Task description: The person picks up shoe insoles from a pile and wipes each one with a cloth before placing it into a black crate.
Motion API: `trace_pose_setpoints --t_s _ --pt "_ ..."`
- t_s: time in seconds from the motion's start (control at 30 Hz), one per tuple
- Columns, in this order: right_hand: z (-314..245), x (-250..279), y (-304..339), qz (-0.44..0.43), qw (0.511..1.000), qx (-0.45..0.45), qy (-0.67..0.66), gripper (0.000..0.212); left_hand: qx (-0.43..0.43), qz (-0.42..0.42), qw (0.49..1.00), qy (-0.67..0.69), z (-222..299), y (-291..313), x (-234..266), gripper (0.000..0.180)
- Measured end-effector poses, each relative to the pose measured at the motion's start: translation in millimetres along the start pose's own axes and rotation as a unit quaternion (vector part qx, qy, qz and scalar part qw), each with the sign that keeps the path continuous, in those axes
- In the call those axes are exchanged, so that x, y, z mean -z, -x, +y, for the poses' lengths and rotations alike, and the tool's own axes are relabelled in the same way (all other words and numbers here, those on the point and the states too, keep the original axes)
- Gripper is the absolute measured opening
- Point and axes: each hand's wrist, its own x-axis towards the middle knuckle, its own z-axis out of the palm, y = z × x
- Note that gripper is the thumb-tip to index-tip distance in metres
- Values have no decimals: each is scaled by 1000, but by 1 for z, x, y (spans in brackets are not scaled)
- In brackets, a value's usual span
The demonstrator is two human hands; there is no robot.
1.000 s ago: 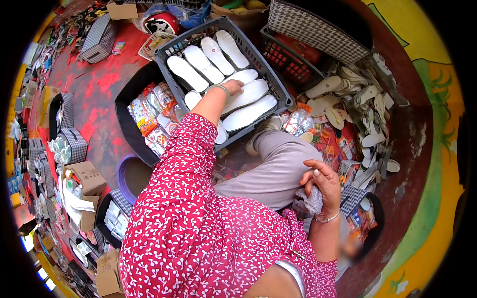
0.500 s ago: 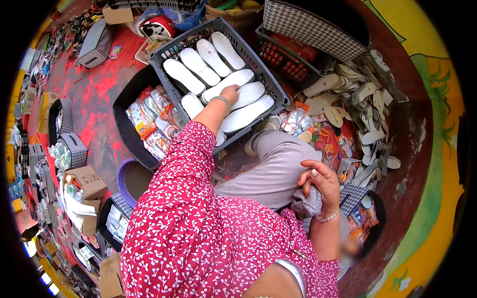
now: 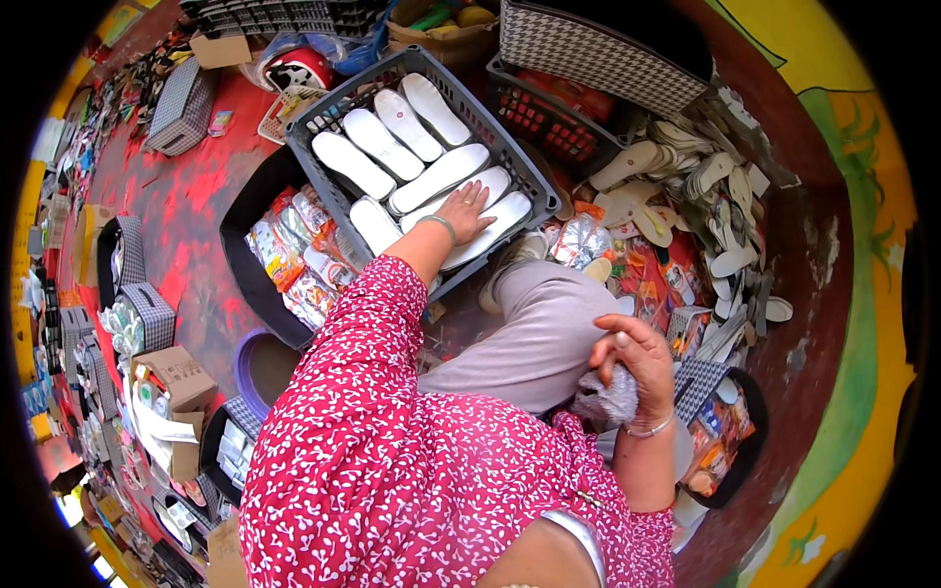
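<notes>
Left hand [image 3: 465, 214] lies spread on white insoles [image 3: 439, 178] inside a dark grey crate [image 3: 493, 135], upper centre. Right hand [image 3: 639, 367] (lower, right of centre) curls against a crumpled grey wad [image 3: 606, 400]; grip unconfirmed.

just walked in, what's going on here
A seated person has the left hand spread over white insoles laid in rows in a dark grey crate. The right hand is by the lap, fingers curled, at a crumpled greyish bundle; how firmly it is held can't be told. More insoles lie in a loose heap to the right, and colourful packets fill a black bin left of the crate.
</notes>
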Motion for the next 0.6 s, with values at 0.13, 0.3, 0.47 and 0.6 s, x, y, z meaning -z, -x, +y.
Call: trace_pose_setpoints --t_s 0.13,0.3,0.47,0.6 --pt "-21 35 15 52 993 103 -31 32 18 -23 1000 7 -3 -7 -7 72" --pt "-29 83 34 145 965 212 -59 31 25 -20 999 -24 -2 -14 -16 77" --pt "-13 126 49 197 942 227 -151 29 27 -30 997 -67 6 -14 -17 77" --pt "-11 138 50 234 927 215 -199 26 32 -40 996 -75 10 -16 -13 82"
